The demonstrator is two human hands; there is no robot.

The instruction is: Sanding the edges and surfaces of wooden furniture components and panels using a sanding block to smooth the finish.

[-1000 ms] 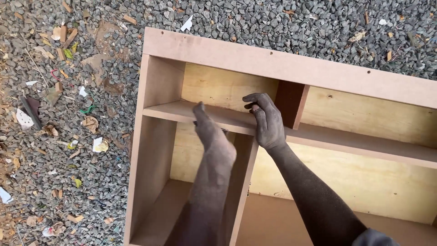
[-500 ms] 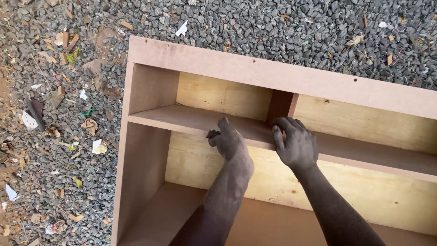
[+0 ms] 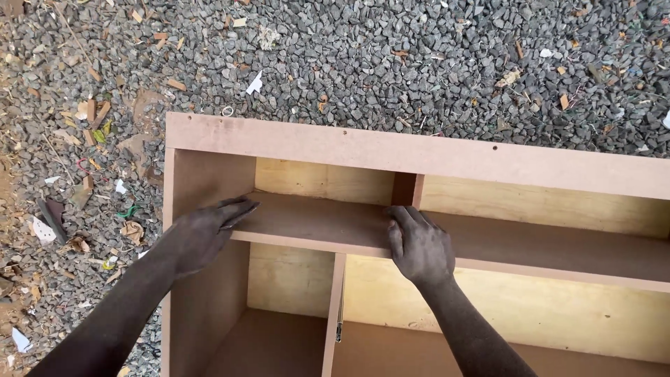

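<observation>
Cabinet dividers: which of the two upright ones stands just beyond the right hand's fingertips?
The short upper divider above the shelf; the right hand lies just below it. The lower divider stands under the shelf.

The open brown fibreboard cabinet is seen matt and smooth, its back panel paler plywood; rough grey gravel lies around the cabinet.

Grey gravel ground carries a brown wooden cabinet lying on its back; wood scraps and paper bits lie left of the cabinet.
</observation>
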